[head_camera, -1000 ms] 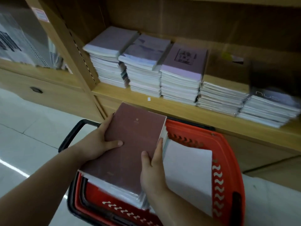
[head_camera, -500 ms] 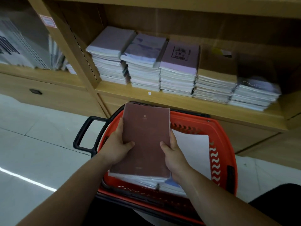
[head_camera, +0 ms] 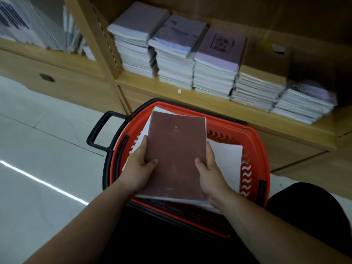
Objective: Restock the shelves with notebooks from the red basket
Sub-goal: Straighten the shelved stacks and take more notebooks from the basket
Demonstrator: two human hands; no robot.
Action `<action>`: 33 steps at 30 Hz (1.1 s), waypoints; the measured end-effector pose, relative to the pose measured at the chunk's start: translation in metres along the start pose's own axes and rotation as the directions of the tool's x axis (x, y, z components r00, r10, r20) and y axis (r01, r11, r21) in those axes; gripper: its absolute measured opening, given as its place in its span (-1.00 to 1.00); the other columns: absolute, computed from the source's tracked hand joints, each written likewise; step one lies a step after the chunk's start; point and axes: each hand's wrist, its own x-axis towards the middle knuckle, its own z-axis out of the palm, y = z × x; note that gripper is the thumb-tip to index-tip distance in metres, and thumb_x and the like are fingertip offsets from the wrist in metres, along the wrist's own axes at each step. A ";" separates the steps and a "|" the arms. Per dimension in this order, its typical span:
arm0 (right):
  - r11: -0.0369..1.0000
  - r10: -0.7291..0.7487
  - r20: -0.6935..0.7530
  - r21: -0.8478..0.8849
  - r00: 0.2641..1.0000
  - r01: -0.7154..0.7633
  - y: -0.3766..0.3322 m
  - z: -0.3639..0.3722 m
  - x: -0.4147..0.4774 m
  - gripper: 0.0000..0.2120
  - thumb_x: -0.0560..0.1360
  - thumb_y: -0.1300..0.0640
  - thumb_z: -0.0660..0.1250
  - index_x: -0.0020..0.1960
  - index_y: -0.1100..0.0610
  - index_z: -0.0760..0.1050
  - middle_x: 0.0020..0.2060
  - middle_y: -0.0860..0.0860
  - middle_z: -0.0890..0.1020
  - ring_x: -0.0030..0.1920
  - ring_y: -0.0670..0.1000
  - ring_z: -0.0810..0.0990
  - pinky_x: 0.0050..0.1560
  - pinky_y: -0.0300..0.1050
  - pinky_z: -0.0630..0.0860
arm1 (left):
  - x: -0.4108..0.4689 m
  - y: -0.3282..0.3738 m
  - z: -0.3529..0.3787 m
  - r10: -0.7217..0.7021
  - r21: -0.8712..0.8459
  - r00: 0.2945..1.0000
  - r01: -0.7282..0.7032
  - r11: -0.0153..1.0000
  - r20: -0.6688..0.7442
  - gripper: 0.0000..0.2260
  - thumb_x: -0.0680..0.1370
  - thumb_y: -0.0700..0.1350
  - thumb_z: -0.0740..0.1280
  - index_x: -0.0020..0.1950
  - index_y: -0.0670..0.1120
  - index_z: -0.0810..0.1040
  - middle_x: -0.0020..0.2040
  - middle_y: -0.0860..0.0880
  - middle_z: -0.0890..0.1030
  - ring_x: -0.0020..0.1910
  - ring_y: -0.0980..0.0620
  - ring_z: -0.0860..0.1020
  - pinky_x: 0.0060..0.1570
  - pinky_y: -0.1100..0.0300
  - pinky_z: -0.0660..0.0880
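Matte maroon notebook [head_camera: 177, 149] (rectangular), slotted red basket [head_camera: 260, 159]

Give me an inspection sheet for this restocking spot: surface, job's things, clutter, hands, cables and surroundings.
Surface: wooden shelf, with five notebook stacks side by side on it.
Job's things: red basket in front of the shelf; maroon stack of notebooks held over it; white sheet inside the basket.
Clutter: small white sticker on the shelf edge.
Hands: left hand and right hand each grip one side of the maroon stack, thumbs on the cover.
Cables: nothing seen.
Surroundings: pale tiled floor; drawer and files in the bay to the left.
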 end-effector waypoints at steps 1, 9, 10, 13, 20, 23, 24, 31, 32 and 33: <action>1.000 -0.001 0.010 0.009 1.000 0.001 0.000 -0.002 0.000 -0.40 0.72 0.09 0.13 0.60 -0.32 -0.04 0.36 -0.26 0.38 0.34 -0.12 0.44 0.43 0.02 0.43 | -0.003 0.002 0.003 -0.005 -0.029 1.000 0.005 1.000 -0.001 -0.30 0.65 -0.23 0.29 0.66 0.08 -0.04 0.47 0.25 0.24 0.45 0.16 0.31 0.43 0.13 0.34; 0.992 -0.124 0.024 0.030 0.992 0.123 -0.014 -0.024 -0.016 -0.39 0.70 0.15 0.18 0.56 -0.39 0.08 0.47 -0.40 0.31 0.45 -0.32 0.32 0.46 -0.16 0.35 | -0.012 0.002 0.022 -0.056 -0.258 0.998 0.049 0.965 -0.020 -0.35 0.66 -0.23 0.27 0.64 0.17 0.08 0.43 0.28 0.34 0.38 0.18 0.40 0.28 0.25 0.36; 0.988 -0.154 0.021 0.018 0.988 0.153 -0.019 -0.027 -0.019 -0.38 0.70 0.14 0.19 0.55 -0.41 0.09 0.45 -0.47 0.28 0.44 -0.38 0.27 0.50 -0.16 0.28 | -0.013 0.004 0.023 -0.056 -0.282 0.998 0.050 0.958 -0.015 -0.36 0.66 -0.23 0.27 0.63 0.20 0.10 0.40 0.33 0.36 0.37 0.21 0.41 0.27 0.28 0.35; 0.970 -0.244 0.018 -0.020 0.970 0.244 -0.041 -0.035 -0.022 -0.38 0.69 0.16 0.21 0.54 -0.40 0.10 0.41 -0.55 0.24 0.39 -0.52 0.19 0.43 -0.31 0.22 | -0.011 0.021 0.023 -0.021 -0.364 1.000 0.012 0.931 -0.020 -0.38 0.65 -0.27 0.26 0.56 0.30 0.24 0.31 0.41 0.49 0.26 0.36 0.50 0.30 0.24 0.39; 0.926 -0.376 -0.017 0.033 0.926 0.377 -0.105 -0.030 -0.017 -0.39 0.68 0.19 0.23 0.57 -0.32 0.17 0.48 -0.45 0.25 0.46 -0.43 0.21 0.55 -0.17 0.20 | -0.006 0.080 -0.016 0.163 -0.459 0.978 -0.206 0.864 -0.132 -0.38 0.59 -0.35 0.28 0.54 0.18 0.38 0.40 0.08 0.56 0.38 0.01 0.53 0.40 -0.09 0.39; 0.886 -0.460 0.004 0.062 0.888 0.459 -0.141 -0.022 -0.013 -0.39 0.67 0.19 0.23 0.57 -0.30 0.15 0.47 -0.47 0.26 0.46 -0.43 0.20 0.58 -0.11 0.16 | -0.011 0.114 -0.041 0.233 -0.428 0.944 -0.316 0.847 -0.236 -0.39 0.58 -0.37 0.27 0.53 0.16 0.39 0.36 0.10 0.59 0.35 0.04 0.56 0.33 0.00 0.46; 0.863 -0.503 0.030 0.056 0.864 0.501 -0.154 -0.018 -0.014 -0.38 0.68 0.18 0.23 0.58 -0.30 0.12 0.48 -0.46 0.25 0.47 -0.41 0.19 0.58 -0.10 0.15 | -0.015 0.125 -0.050 0.262 -0.404 0.923 -0.361 0.840 -0.281 -0.39 0.57 -0.35 0.28 0.53 0.16 0.39 0.36 0.10 0.59 0.34 0.05 0.56 0.32 0.02 0.47; 0.705 -0.705 0.032 0.135 0.708 0.696 -0.267 0.004 -0.019 -0.44 0.67 0.14 0.24 0.37 -0.50 0.20 0.39 -0.49 0.38 0.38 -0.46 0.32 0.34 -0.47 0.28 | -0.023 0.222 -0.114 0.398 -0.281 0.793 -0.556 0.782 -0.460 -0.38 0.60 -0.43 0.20 0.49 0.18 0.44 0.29 0.15 0.63 0.22 0.13 0.62 0.08 0.23 0.58; 0.689 -0.719 0.027 0.154 0.694 0.708 -0.287 0.005 -0.018 -0.45 0.68 0.16 0.23 0.36 -0.49 0.26 0.38 -0.43 0.44 0.39 -0.38 0.38 0.38 -0.37 0.34 | -0.020 0.241 -0.122 0.415 -0.268 0.790 -0.564 0.781 -0.451 -0.39 0.61 -0.42 0.19 0.47 0.20 0.46 0.26 0.15 0.65 0.19 0.12 0.64 0.08 0.20 0.58; 0.680 -0.725 0.023 0.187 0.689 0.709 -0.305 0.005 -0.014 -0.47 0.68 0.17 0.23 0.39 -0.45 0.31 0.37 -0.36 0.49 0.39 -0.28 0.45 0.41 -0.22 0.40 | -0.016 0.259 -0.130 0.434 -0.257 0.787 -0.572 0.779 -0.438 -0.41 0.61 -0.42 0.19 0.43 0.20 0.49 0.23 0.15 0.67 0.16 0.10 0.65 0.08 0.18 0.59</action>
